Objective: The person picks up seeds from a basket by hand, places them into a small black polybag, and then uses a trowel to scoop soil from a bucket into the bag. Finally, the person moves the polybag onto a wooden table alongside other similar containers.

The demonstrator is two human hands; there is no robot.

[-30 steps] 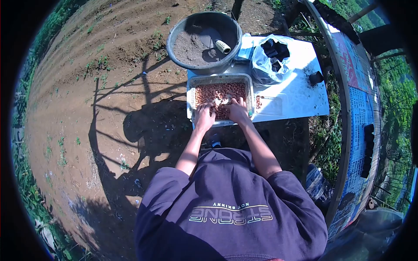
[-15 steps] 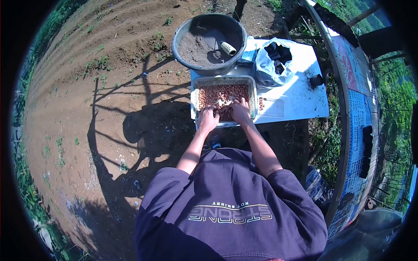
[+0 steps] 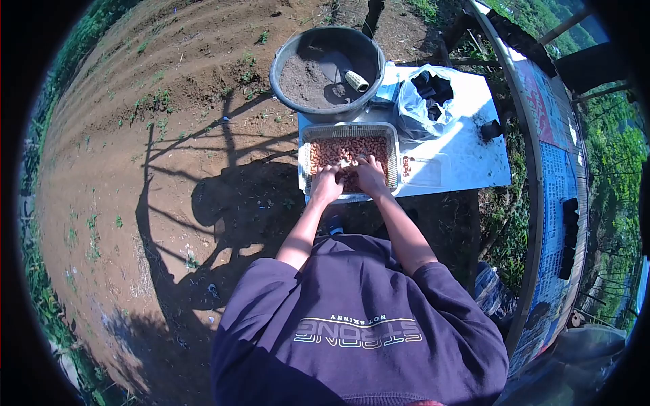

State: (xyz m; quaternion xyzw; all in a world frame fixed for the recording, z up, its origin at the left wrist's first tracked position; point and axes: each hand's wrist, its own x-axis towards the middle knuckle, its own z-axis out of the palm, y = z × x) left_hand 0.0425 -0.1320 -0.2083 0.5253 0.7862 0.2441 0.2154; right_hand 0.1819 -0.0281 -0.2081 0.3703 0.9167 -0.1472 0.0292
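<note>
Seeds [image 3: 332, 150] lay in the basket [image 3: 349, 128], at left on the surface [image 3: 474, 159]; behind it stood the tub [image 3: 323, 114], a container [image 3: 354, 80] inside; rightward were the bag [image 3: 410, 120] and, farther right, the pot [image 3: 490, 130].

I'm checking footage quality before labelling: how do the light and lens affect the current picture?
Head view: strong fisheye bending with black corners; head view: hard sunlight washes out parts of the white tabletop; head view: a dark shadow falls across the soil; head view: the left hand and right hand are too small to show either grip clearly.
</note>
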